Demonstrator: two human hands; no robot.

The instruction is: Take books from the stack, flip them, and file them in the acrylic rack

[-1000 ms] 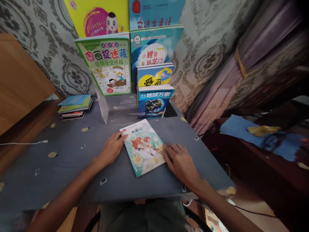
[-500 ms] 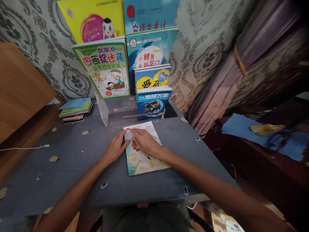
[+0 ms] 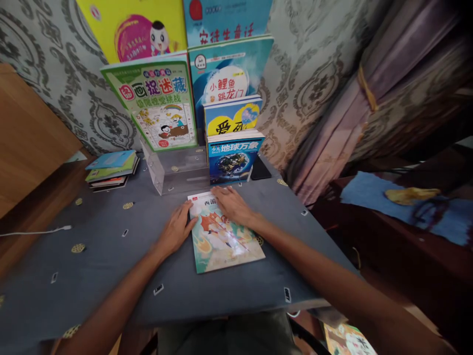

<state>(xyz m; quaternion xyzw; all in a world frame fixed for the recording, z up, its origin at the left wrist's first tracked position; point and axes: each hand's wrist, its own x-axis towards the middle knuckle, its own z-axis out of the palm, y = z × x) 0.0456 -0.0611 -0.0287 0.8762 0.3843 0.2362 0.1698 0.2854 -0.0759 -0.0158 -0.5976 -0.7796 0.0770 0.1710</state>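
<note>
A picture book (image 3: 229,246) with a red and teal illustrated cover lies closed and flat on the grey tablecloth (image 3: 121,261). Along its upper left edge rests my left hand (image 3: 176,229), fingers stretched out and the thumb touching the cover's edge. My right hand (image 3: 233,207) lies flat over the upper right of the cover, fingertips at the top edge, hiding part of the title. Neither hand grips the book. Behind it, a clear acrylic stand (image 3: 157,170) carries books, among them a green-bordered book (image 3: 166,111) and a blue book with a globe (image 3: 232,160).
Several thin books (image 3: 111,170) are stacked at the back left, near a white cable (image 3: 44,231). A dark flat object (image 3: 260,168) lies beside the stand. To the right hang a mauve curtain (image 3: 328,123) and, lower, a blue cloth (image 3: 364,192).
My right hand has slid from the middle of the cover toward its upper right, uncovering the red figure and part of the title. My left hand stays at the left edge.
</note>
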